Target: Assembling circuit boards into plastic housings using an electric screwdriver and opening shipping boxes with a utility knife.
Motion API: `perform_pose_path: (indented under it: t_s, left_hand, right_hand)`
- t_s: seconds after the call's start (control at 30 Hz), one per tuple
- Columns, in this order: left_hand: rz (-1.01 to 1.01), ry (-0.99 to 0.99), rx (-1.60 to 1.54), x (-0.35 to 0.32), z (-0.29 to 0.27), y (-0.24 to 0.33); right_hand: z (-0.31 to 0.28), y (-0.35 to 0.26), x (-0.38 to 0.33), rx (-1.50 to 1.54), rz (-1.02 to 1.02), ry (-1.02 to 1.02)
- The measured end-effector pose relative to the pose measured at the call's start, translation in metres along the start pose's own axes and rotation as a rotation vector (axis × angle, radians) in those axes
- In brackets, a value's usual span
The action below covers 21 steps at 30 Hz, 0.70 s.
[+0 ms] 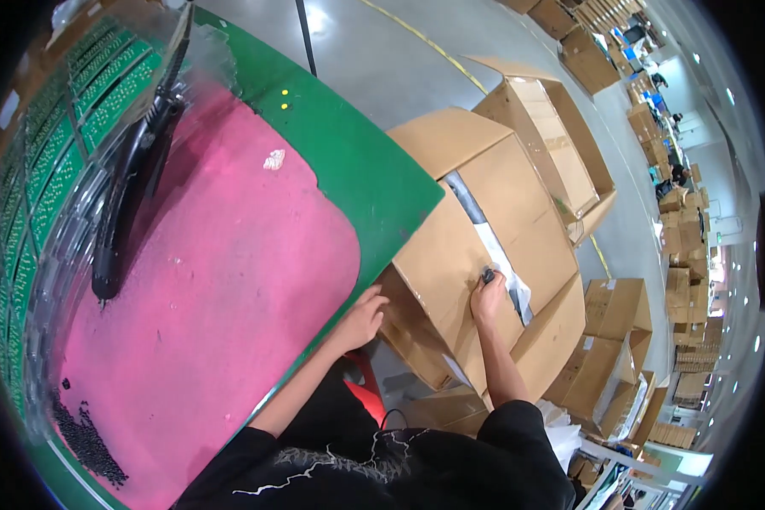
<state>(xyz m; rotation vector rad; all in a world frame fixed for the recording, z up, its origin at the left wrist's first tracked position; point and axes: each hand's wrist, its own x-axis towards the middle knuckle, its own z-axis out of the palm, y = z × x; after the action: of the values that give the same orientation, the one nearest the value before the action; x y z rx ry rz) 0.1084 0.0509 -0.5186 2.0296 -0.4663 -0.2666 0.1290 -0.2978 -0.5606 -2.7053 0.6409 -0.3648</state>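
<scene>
My right hand (487, 300) is closed around a small black pen-like thing (488, 275), only one end of which shows above the fist. That hand is over the top of a large brown cardboard box (442, 263), beside the gap between its top flaps. White and grey wrapping (489, 242) shows through the gap. My left hand (365, 319) is at the near left side of the box, close to the table edge. Its fingers are partly stretched and apart, with nothing seen in them; whether they touch the cardboard I cannot tell.
A green table (357, 153) with a pink mat (229, 246) stands at left. On it are a black power screwdriver (127, 195), small black screws (89, 442), clear plastic trays (59, 280) and green circuit boards (13, 280). More open cartons (557, 127) stand beyond and right (608, 357).
</scene>
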Motion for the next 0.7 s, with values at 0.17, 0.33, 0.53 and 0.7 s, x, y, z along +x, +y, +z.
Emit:
perform_pose_path:
  t_s: [0.17,0.33,0.53,0.7]
  left_hand:
    - [-0.300,-0.133,-0.267,-0.015,-0.032,-0.004]
    - [-0.302,-0.092,-0.140,-0.018,-0.015,-0.043]
    - [-0.161,0.063,-0.379,-0.032,-0.003,-0.073]
    - [0.074,0.029,-0.269,-0.033,0.003,-0.091]
  right_hand:
    - [0.000,0.026,0.015,-0.051,0.073,0.028]
    - [-0.022,0.033,0.070,-0.197,0.357,-0.310]
    - [-0.172,-0.070,0.052,-0.523,0.161,0.052]
    - [-0.250,-0.137,-0.045,0.064,-0.038,-0.157]
